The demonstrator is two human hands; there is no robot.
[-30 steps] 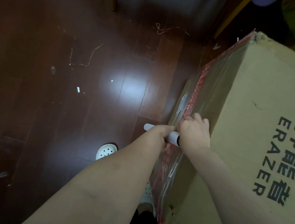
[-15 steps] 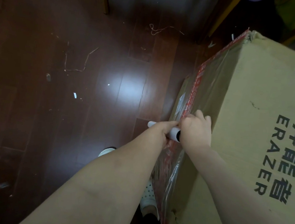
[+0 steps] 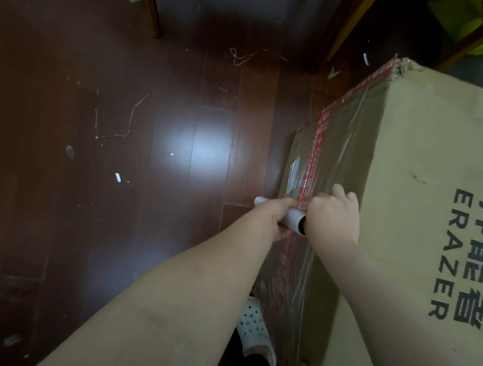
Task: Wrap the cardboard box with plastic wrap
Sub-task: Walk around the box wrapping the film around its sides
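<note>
- Box [image 3: 428, 222] stood on floor [image 3: 56, 161], right of body; wrap film [image 3: 330, 175] already over its left face and red-taped edge [image 3: 316, 149].
- Roll [image 3: 289, 217] lay at that edge, long axis crosswise to it, one end out over floor, the other butting right hand.
- Left hand [image 3: 275, 215] closed around roll mid-length, fingers curled tight.
- Right hand [image 3: 334, 216] fisted at roll's open end, knuckles against box top; whether fingers gripped core or only pressed film, cannot tell.
- Judged: next pull runs along the edge, away from body; both hands equally near, left carrying the roll.
- Risk: film bunching at corner.
</note>
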